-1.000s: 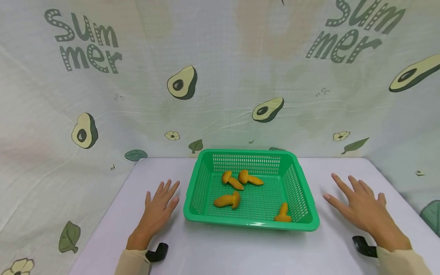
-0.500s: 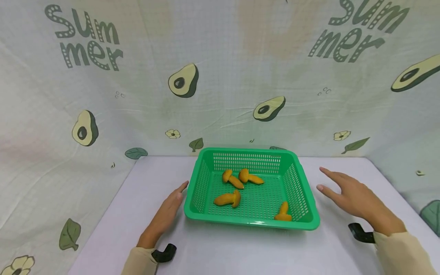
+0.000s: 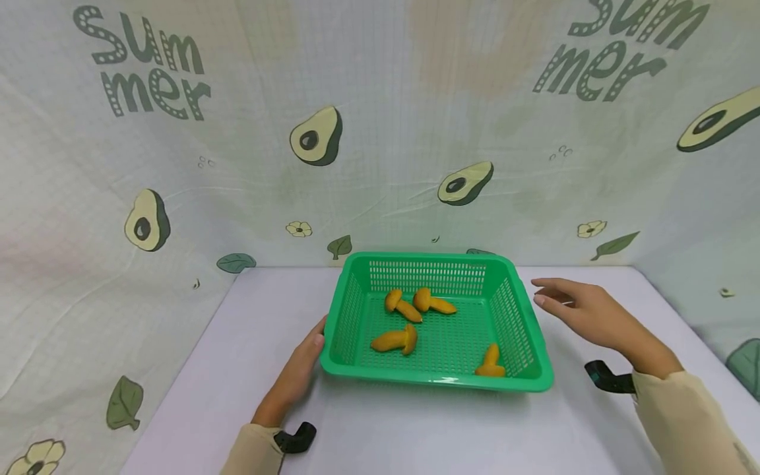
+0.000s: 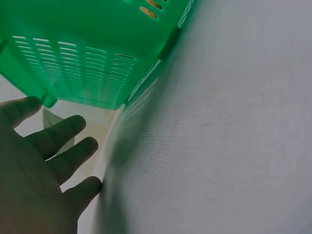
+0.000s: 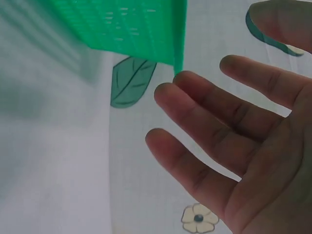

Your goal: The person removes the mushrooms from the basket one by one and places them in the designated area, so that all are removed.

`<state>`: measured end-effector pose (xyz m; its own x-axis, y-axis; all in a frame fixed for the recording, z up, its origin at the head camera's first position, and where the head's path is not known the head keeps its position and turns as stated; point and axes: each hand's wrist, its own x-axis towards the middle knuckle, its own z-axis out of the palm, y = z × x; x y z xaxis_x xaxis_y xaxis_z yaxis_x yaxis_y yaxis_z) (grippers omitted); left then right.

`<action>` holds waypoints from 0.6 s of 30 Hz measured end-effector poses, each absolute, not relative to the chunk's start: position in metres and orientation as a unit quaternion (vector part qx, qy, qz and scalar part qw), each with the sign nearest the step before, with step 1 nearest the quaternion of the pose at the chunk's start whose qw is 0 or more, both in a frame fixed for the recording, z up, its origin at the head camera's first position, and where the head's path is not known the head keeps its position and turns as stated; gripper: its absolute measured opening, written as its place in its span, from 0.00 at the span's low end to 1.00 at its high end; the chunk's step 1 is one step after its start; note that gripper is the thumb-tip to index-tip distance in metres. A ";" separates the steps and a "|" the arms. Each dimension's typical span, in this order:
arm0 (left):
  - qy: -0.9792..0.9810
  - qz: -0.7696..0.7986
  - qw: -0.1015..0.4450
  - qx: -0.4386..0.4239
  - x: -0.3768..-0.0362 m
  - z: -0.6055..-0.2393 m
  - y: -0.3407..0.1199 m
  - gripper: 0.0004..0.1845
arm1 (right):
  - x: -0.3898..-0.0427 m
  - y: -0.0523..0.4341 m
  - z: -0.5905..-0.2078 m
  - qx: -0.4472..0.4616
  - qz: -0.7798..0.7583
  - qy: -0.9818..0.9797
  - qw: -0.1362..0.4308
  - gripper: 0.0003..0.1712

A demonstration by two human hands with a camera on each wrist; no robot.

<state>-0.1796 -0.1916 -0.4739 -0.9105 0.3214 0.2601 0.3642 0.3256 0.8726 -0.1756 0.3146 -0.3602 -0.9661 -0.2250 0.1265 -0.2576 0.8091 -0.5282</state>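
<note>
Nearest to me, on the white table [image 3: 380, 435], my left hand [image 3: 297, 376] lies with relaxed fingers, its fingertips touching the left rim of the green basket [image 3: 436, 379], gripping nothing. My right hand [image 3: 584, 313] hovers just beside the basket's right rim, fingers spread wide and straight, holding nothing. One basket sits at the middle of the table, between my hands. I judge it light and fairly stiff plastic, a bit slippery, best taken by the rims on its two short sides, kept level so the contents do not roll. Four orange toy mushrooms lie loose inside: one [image 3: 489, 363] near the front right corner, one [image 3: 394, 340] in the middle, two [image 3: 402, 306] [image 3: 433, 303] toward the back. Behind hangs a cloth backdrop [image 3: 380, 132] printed with avocados.
</note>
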 end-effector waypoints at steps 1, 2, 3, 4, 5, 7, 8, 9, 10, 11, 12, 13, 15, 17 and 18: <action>-0.812 -0.543 0.020 -0.213 -0.180 -0.474 -0.191 0.27 | -0.178 0.313 -0.359 0.129 0.285 -0.949 0.029 0.30; -0.810 -0.547 0.019 -0.213 -0.180 -0.474 -0.190 0.27 | -0.179 0.311 -0.357 0.131 0.288 -0.948 0.029 0.30; -0.807 -0.551 0.018 -0.214 -0.179 -0.474 -0.190 0.27 | -0.181 0.308 -0.356 0.131 0.291 -0.947 0.026 0.30; -0.804 -0.554 0.018 -0.216 -0.179 -0.474 -0.189 0.27 | -0.183 0.306 -0.354 0.132 0.293 -0.947 0.024 0.30; -0.801 -0.558 0.016 -0.216 -0.179 -0.474 -0.189 0.27 | -0.185 0.304 -0.353 0.136 0.293 -0.946 0.023 0.30; -0.797 -0.563 0.016 -0.220 -0.178 -0.474 -0.189 0.28 | -0.188 0.300 -0.351 0.141 0.288 -0.947 0.023 0.29; -0.795 -0.564 0.015 -0.222 -0.178 -0.474 -0.189 0.28 | -0.190 0.299 -0.349 0.142 0.283 -0.948 0.023 0.29; -0.794 -0.565 0.016 -0.224 -0.177 -0.474 -0.189 0.28 | -0.191 0.298 -0.347 0.145 0.281 -0.948 0.021 0.29; -0.793 -0.566 0.015 -0.225 -0.178 -0.474 -0.189 0.28 | -0.192 0.297 -0.346 0.148 0.279 -0.949 0.020 0.28; -0.792 -0.567 0.014 -0.225 -0.178 -0.474 -0.189 0.28 | -0.193 0.297 -0.344 0.150 0.279 -0.948 0.017 0.28; -0.791 -0.569 0.013 -0.226 -0.178 -0.474 -0.188 0.28 | -0.194 0.296 -0.343 0.151 0.281 -0.948 0.012 0.28; -0.790 -0.570 0.012 -0.225 -0.178 -0.474 -0.188 0.28 | -0.196 0.295 -0.341 0.154 0.287 -0.945 0.003 0.28; -0.790 -0.572 0.009 -0.219 -0.179 -0.474 -0.188 0.28 | -0.199 0.293 -0.339 0.160 0.308 -0.938 -0.024 0.29; -0.793 -0.573 0.006 -0.208 -0.179 -0.474 -0.187 0.29 | -0.203 0.290 -0.338 0.166 0.324 -0.930 -0.050 0.30; -0.794 -0.573 0.004 -0.202 -0.179 -0.474 -0.188 0.29 | -0.205 0.288 -0.337 0.169 0.332 -0.926 -0.063 0.30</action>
